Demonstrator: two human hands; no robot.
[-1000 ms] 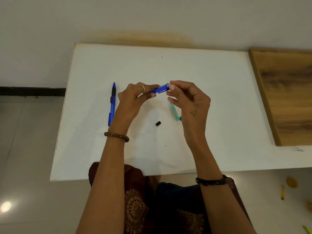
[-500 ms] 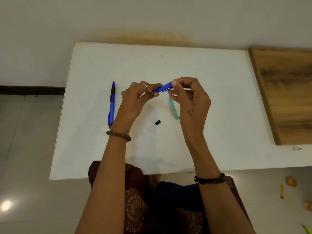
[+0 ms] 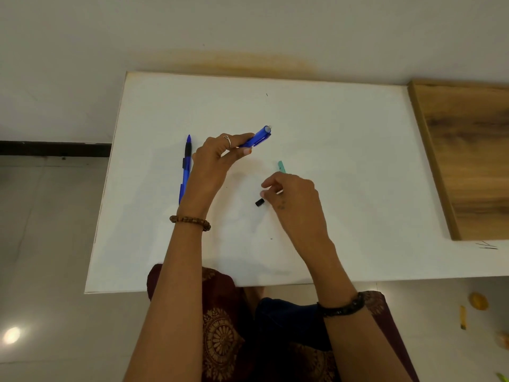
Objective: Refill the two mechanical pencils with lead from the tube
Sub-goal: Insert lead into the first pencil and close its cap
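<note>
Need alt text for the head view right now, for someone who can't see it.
The left hand holds a blue mechanical pencil above a white table; the right hand reaches down beside a small black cap. A second blue pencil lies left.

A white desk [image 3: 344, 133] stood against the far wall, with a wooden board [image 3: 468, 161] lying on its right side. On the left of the desk lay a blue mechanical pencil [image 3: 186, 166], pointing toward the far edge. Near the middle sat a small black cap [image 3: 259, 202], and just beyond it to the right lay a teal lead tube [image 3: 281, 166], partly hidden.
</note>
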